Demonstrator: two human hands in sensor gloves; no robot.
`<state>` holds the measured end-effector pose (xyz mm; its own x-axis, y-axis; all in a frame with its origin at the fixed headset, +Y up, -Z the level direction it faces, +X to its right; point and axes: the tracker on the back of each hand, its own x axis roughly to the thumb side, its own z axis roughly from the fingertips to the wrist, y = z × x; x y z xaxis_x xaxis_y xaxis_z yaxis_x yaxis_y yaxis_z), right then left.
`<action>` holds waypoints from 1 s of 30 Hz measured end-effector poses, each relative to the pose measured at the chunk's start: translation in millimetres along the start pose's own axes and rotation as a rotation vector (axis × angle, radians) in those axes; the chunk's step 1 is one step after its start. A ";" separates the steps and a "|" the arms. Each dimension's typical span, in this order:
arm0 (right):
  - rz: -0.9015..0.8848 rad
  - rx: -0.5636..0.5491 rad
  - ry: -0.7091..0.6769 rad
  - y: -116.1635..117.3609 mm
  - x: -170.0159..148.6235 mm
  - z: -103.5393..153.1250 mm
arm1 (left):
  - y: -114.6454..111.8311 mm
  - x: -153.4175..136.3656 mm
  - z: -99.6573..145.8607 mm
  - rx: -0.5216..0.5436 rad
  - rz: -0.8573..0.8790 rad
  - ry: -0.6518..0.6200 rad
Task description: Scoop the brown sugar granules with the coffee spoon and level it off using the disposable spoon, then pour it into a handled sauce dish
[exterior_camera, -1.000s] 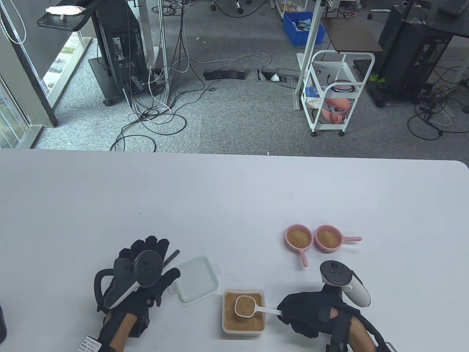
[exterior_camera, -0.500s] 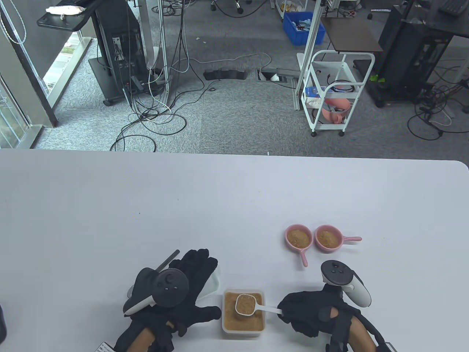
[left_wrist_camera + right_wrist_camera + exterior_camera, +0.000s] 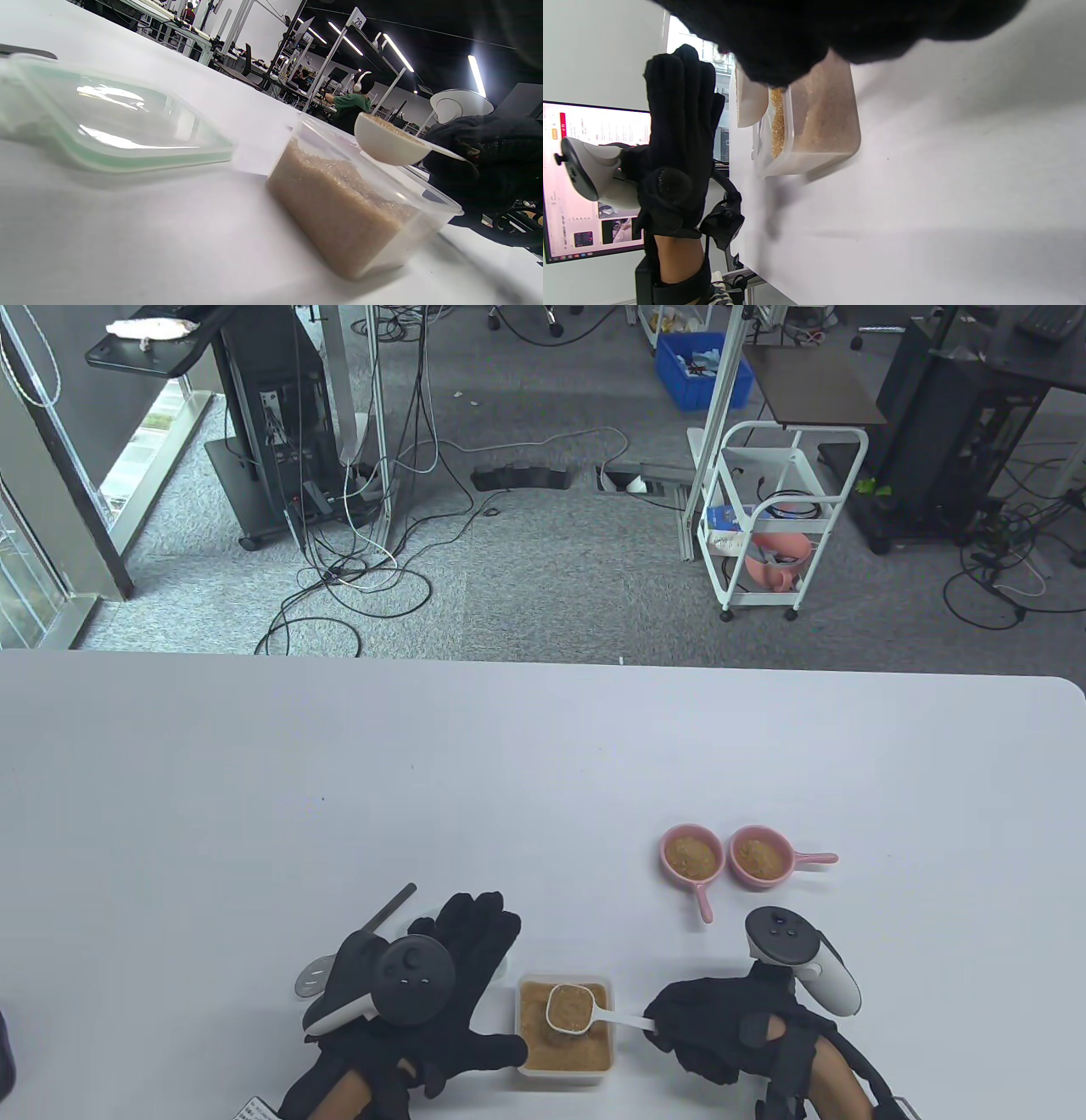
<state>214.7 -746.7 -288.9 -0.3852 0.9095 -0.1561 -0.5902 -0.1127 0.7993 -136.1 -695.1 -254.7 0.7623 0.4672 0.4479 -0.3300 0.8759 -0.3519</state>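
Just beside container (image 3: 563,1067) rim, left hand (image 3: 441,993) flat

Bright, even overhead light, soft shadows on table (image 3: 543,780); glare on lid (image 3: 114,123), wrist views blurry w/ fisheye edges.

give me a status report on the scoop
Right hand grips coffee spoon, heaped, above sugar container. Left hand open, over lid. Disposable spoon untouched.

White coffee spoon (image 3: 569,1009), heaped with brown sugar, level above clear sugar tub (image 3: 564,1035) near desk front edge. Grey disposable spoon (image 3: 373,929) flat on desk, left of tub. Two pink handled dishes (image 3: 693,857) (image 3: 762,857) side by side behind, both holding sugar.
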 end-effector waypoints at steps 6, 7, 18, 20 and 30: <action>-0.076 -0.065 -0.068 -12.1 3.9 10.4 | -1.6 0.0 -1.3 -0.017 -0.008 0.010; -0.091 -0.100 -0.081 -16.4 4.7 14.2 | -2.0 -0.1 -1.5 -0.023 -0.010 0.012; -0.279 -0.547 -0.167 -66.4 -6.0 60.3 | -4.2 1.0 -3.4 -0.045 -0.018 0.020; -0.315 -0.639 -0.160 -74.5 -12.7 67.9 | -4.7 1.2 -3.8 -0.048 -0.019 0.021; -0.365 -0.968 -0.015 -97.4 -45.0 89.9 | -5.5 1.2 -4.7 -0.057 -0.022 0.026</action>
<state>353.3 -740.7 -307.5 -0.0632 0.9571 -0.2829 -0.9897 -0.0966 -0.1055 -130.8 -699.9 -256.1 0.7835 0.4443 0.4345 -0.2818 0.8772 -0.3888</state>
